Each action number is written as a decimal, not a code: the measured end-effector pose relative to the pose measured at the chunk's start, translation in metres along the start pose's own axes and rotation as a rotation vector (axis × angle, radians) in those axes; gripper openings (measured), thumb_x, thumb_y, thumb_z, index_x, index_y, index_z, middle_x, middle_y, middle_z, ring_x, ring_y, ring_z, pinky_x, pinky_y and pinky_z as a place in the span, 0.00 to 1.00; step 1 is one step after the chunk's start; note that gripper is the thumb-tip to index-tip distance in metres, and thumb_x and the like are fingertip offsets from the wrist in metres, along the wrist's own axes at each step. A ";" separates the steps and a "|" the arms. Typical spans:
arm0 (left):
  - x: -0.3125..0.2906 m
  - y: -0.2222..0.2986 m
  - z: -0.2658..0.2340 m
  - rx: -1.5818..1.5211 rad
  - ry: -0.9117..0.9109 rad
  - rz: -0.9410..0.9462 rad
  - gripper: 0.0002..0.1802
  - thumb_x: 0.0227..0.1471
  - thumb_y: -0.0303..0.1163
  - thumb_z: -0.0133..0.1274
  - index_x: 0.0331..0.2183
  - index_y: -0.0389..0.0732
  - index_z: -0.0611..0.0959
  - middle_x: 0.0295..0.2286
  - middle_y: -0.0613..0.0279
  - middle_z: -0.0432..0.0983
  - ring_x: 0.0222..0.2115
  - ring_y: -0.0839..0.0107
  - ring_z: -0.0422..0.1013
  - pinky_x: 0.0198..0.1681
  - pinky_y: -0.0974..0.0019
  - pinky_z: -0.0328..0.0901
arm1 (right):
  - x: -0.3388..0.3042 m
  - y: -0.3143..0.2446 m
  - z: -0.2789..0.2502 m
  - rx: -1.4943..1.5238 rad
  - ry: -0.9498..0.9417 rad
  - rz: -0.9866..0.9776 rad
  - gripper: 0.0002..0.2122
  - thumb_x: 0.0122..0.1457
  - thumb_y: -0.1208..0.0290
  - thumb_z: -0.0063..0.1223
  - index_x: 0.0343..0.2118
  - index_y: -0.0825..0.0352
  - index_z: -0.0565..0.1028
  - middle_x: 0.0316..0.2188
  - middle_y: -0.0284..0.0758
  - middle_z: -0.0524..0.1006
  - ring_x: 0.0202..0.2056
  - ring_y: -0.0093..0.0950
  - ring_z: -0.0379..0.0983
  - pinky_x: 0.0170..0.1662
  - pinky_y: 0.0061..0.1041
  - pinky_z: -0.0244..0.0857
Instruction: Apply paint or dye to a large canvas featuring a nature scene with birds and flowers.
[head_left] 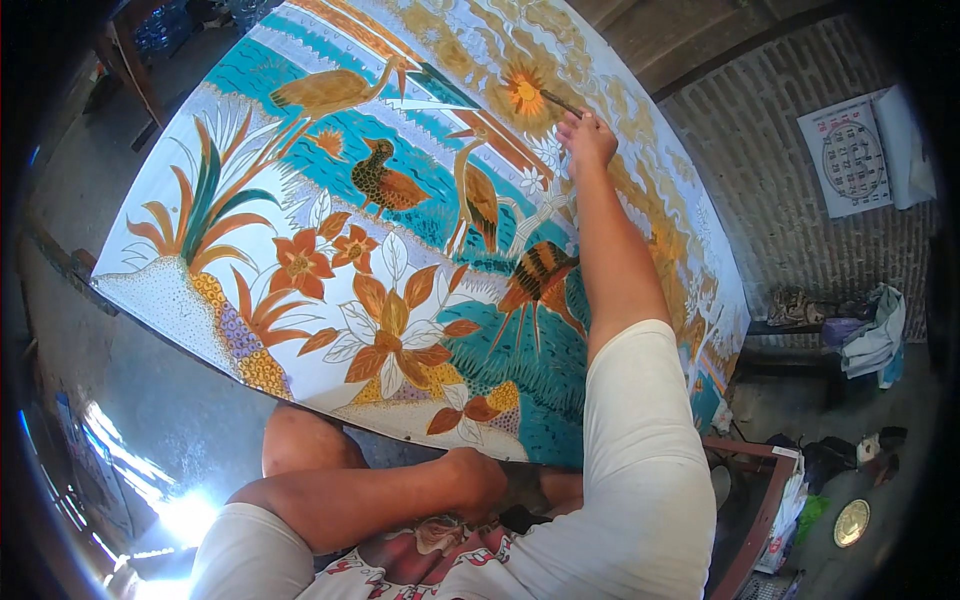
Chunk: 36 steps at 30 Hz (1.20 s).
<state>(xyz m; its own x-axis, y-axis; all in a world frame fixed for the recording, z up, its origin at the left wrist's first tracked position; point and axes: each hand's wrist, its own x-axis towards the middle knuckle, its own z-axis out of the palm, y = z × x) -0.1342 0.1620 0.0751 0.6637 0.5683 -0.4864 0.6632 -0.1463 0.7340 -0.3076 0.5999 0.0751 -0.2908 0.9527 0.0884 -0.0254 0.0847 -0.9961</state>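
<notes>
A large painted cloth (165, 285) spreads out ahead of me, with birds, flowers and teal water drawn on it. My right hand (590, 145) reaches far up over it, fingers closed around a thin dark paintbrush (562, 103). The brush tip touches or hovers just at an orange and yellow sunburst (522, 90) near the upper edge; which of the two I cannot tell. Close to my lap, below the cloth's near edge, my left hand (475, 482) is curled up. Its fingers are mostly hidden, and so is anything inside them.
A reddish-brown frame (755, 525) stands at the lower right, with a gold round plate (851, 523) on the floor beyond. Folded cloths (875, 335) lie on a bench by the brick wall (740, 130), where a calendar (845, 155) hangs. Sunlight glares on the floor at lower left.
</notes>
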 end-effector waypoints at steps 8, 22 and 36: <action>-0.001 0.000 0.002 -0.054 0.029 -0.029 0.23 0.44 0.48 0.61 0.36 0.38 0.86 0.37 0.51 0.82 0.39 0.55 0.79 0.39 0.55 0.73 | 0.002 0.003 0.000 0.002 0.029 0.038 0.14 0.68 0.68 0.41 0.51 0.69 0.71 0.41 0.43 0.79 0.32 0.32 0.78 0.32 0.29 0.77; 0.010 -0.020 0.003 -0.066 0.567 0.092 0.24 0.42 0.48 0.62 0.32 0.36 0.82 0.30 0.47 0.80 0.33 0.49 0.77 0.36 0.51 0.71 | -0.082 -0.005 -0.065 0.570 -0.189 0.376 0.12 0.66 0.64 0.46 0.42 0.67 0.77 0.32 0.34 0.78 0.33 0.29 0.73 0.45 0.34 0.70; 0.057 -0.034 0.055 -0.425 -0.377 -0.253 0.42 0.51 0.68 0.49 0.40 0.33 0.82 0.32 0.53 0.81 0.31 0.60 0.79 0.38 0.52 0.72 | -0.391 -0.008 -0.545 0.634 0.336 0.297 0.12 0.61 0.62 0.51 0.39 0.66 0.77 0.25 0.32 0.74 0.28 0.26 0.69 0.39 0.33 0.68</action>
<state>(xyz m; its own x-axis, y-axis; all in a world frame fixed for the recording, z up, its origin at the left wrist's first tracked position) -0.0999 0.1547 -0.0042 0.6322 0.2072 -0.7466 0.6713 0.3347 0.6613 0.3277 0.3857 0.0486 -0.0682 0.9554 -0.2873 -0.5640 -0.2745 -0.7788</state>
